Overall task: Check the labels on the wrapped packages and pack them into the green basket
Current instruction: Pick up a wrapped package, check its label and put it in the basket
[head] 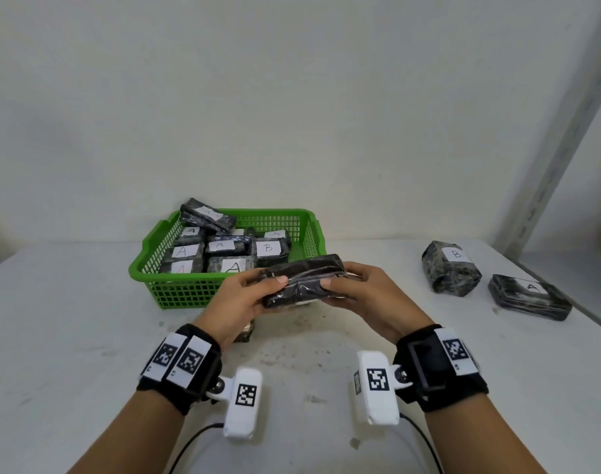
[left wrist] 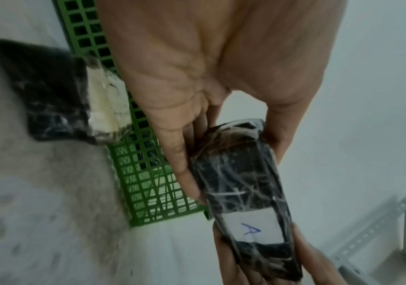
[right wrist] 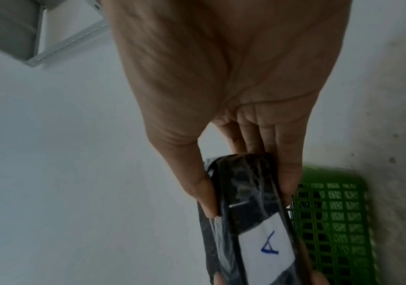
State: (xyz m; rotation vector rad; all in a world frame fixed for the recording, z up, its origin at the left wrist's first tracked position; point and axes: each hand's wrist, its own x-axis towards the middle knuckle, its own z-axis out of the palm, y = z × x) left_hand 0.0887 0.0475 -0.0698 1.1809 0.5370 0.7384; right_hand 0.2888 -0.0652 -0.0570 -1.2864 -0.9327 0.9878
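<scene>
A black plastic-wrapped package [head: 302,283] is held above the table just in front of the green basket [head: 189,289]. My left hand [head: 254,295] grips its left end and my right hand [head: 354,289] grips its right end, thumbs on the near face. In the head view its label is turned away; both wrist views show a white label with a blue "A" [left wrist: 252,229] [right wrist: 269,248] on the underside. The basket [left wrist: 148,183] [right wrist: 331,221] holds several labelled packages, mostly "A", one "B" [head: 269,249], and one lying on the back rim [head: 206,215].
Two more wrapped packages lie on the white table at the right, one marked "B" [head: 451,268] and one marked "A" [head: 530,295], near the table's right edge. Another package [left wrist: 50,92] lies by the basket under my left hand. A metal shelf frame [head: 566,131] stands at right.
</scene>
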